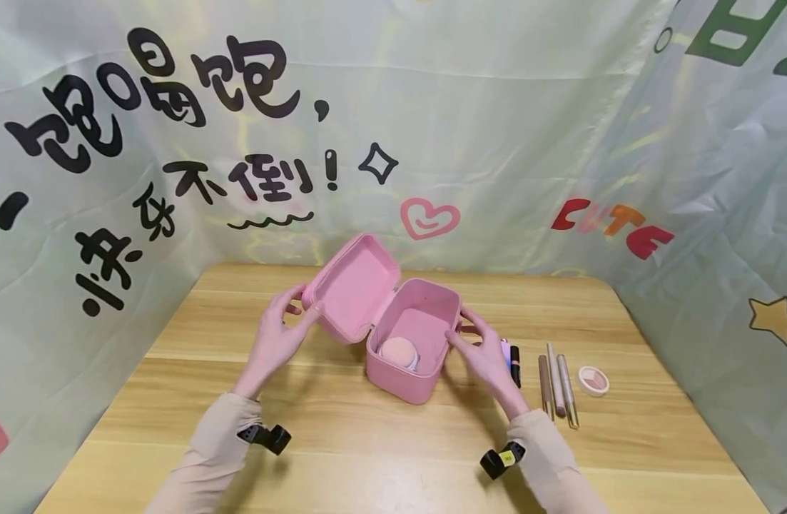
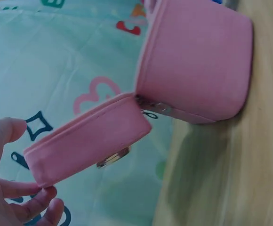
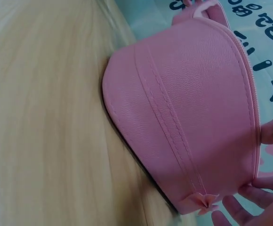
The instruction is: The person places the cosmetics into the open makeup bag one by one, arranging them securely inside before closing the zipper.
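Note:
A pink makeup case stands on the table with its lid swung up to the left. Inside it, near the front, lies a round powder puff with a pale rim. My left hand holds the lid's free end, fingertips at its outer corner and thumb on the rim side; the lid's gold clasp shows from outside. On the opposite side, my right hand grips the case's upper edge, thumb over the zippered rim and fingers against the outer wall. A small bow sits near those fingertips.
Right of the case, a black tube and a purple-blue item lie partly behind my right hand. Farther right are several slim makeup pens or brushes and a round compact. A printed cloth hangs around the table.

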Action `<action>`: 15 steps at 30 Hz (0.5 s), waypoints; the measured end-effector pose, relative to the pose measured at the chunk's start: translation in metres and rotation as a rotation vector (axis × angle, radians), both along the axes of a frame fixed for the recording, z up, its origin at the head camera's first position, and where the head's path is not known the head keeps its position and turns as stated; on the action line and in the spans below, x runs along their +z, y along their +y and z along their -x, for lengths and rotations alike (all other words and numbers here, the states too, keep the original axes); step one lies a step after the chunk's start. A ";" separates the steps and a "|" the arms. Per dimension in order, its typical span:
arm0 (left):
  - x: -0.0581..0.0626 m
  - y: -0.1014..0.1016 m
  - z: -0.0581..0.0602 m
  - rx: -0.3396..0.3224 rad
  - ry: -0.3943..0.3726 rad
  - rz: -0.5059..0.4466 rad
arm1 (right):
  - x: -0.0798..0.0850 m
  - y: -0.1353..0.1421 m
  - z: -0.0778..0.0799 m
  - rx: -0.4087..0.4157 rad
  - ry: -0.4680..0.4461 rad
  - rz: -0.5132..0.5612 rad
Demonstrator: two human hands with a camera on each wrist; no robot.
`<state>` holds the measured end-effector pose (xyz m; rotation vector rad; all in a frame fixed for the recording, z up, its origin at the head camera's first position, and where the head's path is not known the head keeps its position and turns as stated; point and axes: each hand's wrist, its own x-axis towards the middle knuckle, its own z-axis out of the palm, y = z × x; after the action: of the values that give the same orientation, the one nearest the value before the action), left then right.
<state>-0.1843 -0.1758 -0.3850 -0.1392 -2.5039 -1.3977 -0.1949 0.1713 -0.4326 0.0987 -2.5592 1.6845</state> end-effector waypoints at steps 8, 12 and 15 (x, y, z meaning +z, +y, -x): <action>0.006 -0.016 0.003 -0.077 -0.059 0.004 | 0.003 0.003 0.005 0.062 -0.006 0.025; 0.010 -0.023 0.003 -0.144 -0.078 0.025 | 0.003 0.004 0.009 0.080 -0.017 0.028; 0.011 -0.026 0.004 -0.188 -0.081 0.053 | 0.003 0.004 0.011 0.097 -0.021 0.029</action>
<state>-0.1878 -0.2023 -0.3736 -0.3432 -2.6549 -1.4332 -0.2063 0.1758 -0.4296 0.2083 -2.5837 1.7644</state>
